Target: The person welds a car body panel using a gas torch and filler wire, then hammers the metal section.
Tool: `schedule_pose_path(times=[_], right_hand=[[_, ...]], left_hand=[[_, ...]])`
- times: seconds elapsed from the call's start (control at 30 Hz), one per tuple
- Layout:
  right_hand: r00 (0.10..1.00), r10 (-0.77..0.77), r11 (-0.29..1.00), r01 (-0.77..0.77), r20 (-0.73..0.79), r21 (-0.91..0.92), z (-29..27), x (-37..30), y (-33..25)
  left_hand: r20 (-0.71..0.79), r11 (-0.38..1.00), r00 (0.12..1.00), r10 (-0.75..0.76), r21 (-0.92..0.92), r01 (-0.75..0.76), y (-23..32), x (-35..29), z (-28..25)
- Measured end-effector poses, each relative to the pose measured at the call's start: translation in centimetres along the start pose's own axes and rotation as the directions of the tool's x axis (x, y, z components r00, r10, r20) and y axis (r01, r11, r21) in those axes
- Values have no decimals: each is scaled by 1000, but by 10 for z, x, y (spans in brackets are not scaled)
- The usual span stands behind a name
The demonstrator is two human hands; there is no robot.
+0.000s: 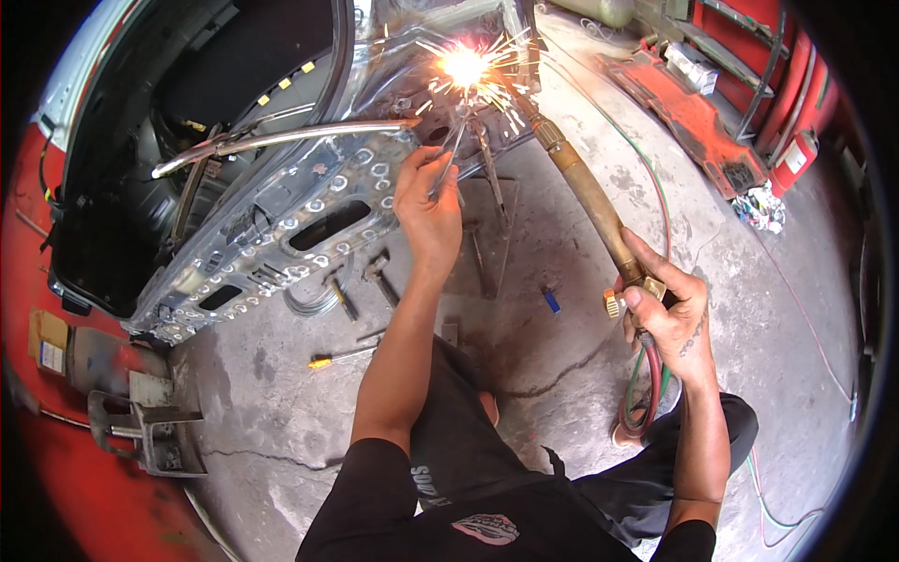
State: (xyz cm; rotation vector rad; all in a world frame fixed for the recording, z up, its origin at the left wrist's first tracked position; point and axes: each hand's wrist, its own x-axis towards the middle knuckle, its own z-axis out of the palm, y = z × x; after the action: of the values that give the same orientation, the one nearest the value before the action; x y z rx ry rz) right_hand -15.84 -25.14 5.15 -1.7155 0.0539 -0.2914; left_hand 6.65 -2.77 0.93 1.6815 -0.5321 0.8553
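Observation:
My right hand (672, 304) is wrapped round the valve end of a brass gas torch (588, 192). The torch slants up and left to bright sparks (465, 67) on the bare metal of a car body. Red and green hoses (642, 417) hang below that hand. With pinched fingers, my left hand (429, 206) holds a thin filler rod (457, 145) pointing up toward the sparks. Just left of it is the car's sill panel (323, 192), with many round weld marks and oval openings. Glare hides the torch tip and the spot being heated.
A long curved metal strip (281, 136) juts across the car opening. Hammers (379, 278), coiled wire (318, 295) and a blue lighter-like object (551, 300) lie on the concrete floor. A fire extinguisher (794, 164) stands right, near a red metal part (679, 122). Hoses (646, 155) trail behind the torch.

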Motion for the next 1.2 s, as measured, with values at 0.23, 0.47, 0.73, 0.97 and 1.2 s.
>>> schedule_pose_path(times=[0.23,0.47,0.73,0.97,1.2], right_hand=[[1000,10,1000,-10,-2,11,2,0,-1],[1000,0,1000,0,-9,2,1,0,-1],[999,51,997,-51,10,51,2,-2,-6],[999,52,998,-52,6,44,2,-1,-6],[1000,29,999,-30,3,30,1,-1,-6]], left_hand=[[-25,997,998,56,58,-54,-6,2,3],[-14,999,1000,-17,-32,17,0,0,3],[-8,1000,1000,6,-4,-7,-2,2,4],[-13,999,999,33,15,-33,-5,3,4],[-14,999,1000,28,24,-28,-4,4,7]])
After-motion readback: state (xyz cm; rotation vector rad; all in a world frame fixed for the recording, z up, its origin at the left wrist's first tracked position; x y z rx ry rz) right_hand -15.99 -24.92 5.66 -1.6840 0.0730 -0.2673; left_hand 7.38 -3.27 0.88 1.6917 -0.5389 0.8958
